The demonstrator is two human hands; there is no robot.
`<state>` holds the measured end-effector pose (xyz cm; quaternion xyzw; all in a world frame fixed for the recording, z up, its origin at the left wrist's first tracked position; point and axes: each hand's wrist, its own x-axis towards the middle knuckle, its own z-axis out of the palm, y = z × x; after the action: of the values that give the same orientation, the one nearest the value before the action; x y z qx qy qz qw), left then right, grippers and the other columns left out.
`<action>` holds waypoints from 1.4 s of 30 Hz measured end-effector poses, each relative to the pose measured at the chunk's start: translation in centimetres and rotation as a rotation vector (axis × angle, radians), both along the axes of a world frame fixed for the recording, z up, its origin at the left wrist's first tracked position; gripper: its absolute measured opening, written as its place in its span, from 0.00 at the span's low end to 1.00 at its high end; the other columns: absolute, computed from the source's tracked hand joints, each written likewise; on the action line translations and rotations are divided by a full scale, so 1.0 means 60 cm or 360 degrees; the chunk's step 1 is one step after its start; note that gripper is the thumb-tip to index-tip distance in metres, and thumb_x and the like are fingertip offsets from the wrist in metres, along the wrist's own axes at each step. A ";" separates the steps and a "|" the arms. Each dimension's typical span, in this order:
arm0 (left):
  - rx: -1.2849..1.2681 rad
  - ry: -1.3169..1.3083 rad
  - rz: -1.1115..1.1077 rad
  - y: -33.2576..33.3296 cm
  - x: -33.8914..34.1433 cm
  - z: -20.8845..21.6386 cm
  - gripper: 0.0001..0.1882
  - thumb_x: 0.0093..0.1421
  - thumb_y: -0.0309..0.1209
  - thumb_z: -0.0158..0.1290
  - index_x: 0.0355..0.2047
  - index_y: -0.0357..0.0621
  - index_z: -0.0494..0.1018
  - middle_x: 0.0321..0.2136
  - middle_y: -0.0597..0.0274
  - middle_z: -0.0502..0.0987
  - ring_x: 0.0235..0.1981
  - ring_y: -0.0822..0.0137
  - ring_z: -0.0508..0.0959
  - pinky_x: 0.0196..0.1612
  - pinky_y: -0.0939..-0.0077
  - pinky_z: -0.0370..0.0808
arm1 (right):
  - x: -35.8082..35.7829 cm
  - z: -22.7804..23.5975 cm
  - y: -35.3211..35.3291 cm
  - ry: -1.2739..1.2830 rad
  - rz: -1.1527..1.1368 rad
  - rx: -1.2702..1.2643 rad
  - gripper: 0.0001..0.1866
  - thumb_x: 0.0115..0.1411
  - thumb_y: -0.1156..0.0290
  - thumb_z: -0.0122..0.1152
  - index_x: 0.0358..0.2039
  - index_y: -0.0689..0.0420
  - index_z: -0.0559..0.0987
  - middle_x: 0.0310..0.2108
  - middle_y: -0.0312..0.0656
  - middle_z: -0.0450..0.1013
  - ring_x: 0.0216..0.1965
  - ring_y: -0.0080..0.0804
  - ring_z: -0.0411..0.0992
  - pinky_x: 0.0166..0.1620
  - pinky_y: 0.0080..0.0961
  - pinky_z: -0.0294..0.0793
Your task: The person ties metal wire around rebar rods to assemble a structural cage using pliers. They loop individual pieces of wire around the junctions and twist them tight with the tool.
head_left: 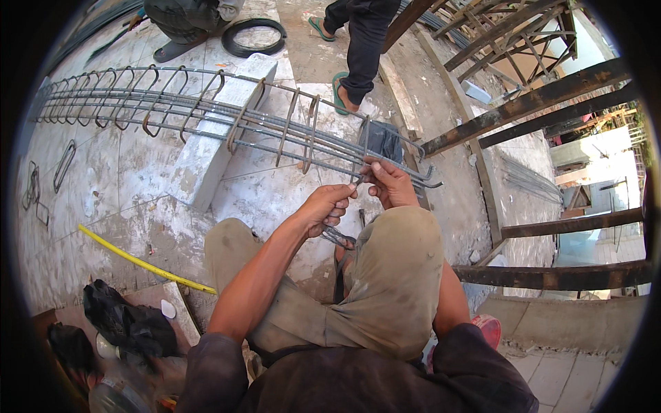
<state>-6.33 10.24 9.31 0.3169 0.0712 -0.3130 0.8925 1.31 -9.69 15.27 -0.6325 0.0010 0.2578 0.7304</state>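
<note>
Dark shirt, hands, rebar cage stretching leftward

left hand: curled | right hand: half-curled | both close together

Hidden and cut off around the two hands at the steel cage
What the fingertips of the left hand and right hand meet on is too small to tell; the left palm covers the upper end of the looped wire just below it, and the raised knee hides the right wrist. Left of the hands, the steel cage runs into the dark rim. Beyond them, a crouching person and a standing person are cut off by the upper edge. Nearer the body, the yellow hose disappears by the left forearm, and the dark bags at lower left are blurred.
</note>
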 end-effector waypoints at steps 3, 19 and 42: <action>0.0026 0.0032 0.0093 -0.004 -0.006 0.020 0.19 0.71 0.46 0.55 0.50 0.42 0.76 0.24 0.74 0.70 0.21 0.82 0.67 0.23 0.85 0.64 | -0.002 -0.004 -0.008 -0.0097 -0.0299 -0.0123 0.17 0.68 0.66 0.66 0.52 0.62 0.82 0.40 0.42 0.82 0.34 0.24 0.78 0.40 0.22 0.83; 0.0288 -0.0127 0.0575 0.003 0.004 -0.010 0.21 0.72 0.39 0.56 0.60 0.42 0.73 0.42 0.64 0.82 0.38 0.72 0.81 0.43 0.72 0.81 | 0.022 -0.009 -0.062 -0.0317 -0.1109 -0.0037 0.10 0.69 0.72 0.63 0.44 0.65 0.82 0.34 0.42 0.79 0.31 0.27 0.77 0.36 0.26 0.87; 0.1073 -0.1217 -0.0686 0.005 -0.010 0.018 0.44 0.63 0.37 0.64 0.74 0.40 0.56 0.49 0.42 0.82 0.46 0.62 0.83 0.50 0.71 0.76 | 0.122 0.043 0.017 -0.0414 -0.0286 -0.0687 0.10 0.68 0.72 0.63 0.43 0.67 0.84 0.31 0.42 0.81 0.25 0.23 0.77 0.30 0.23 0.84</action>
<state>-6.96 10.57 10.41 0.6835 -0.2281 -0.3113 0.6196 8.65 -8.66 17.84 -0.7988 0.0182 0.1023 0.5925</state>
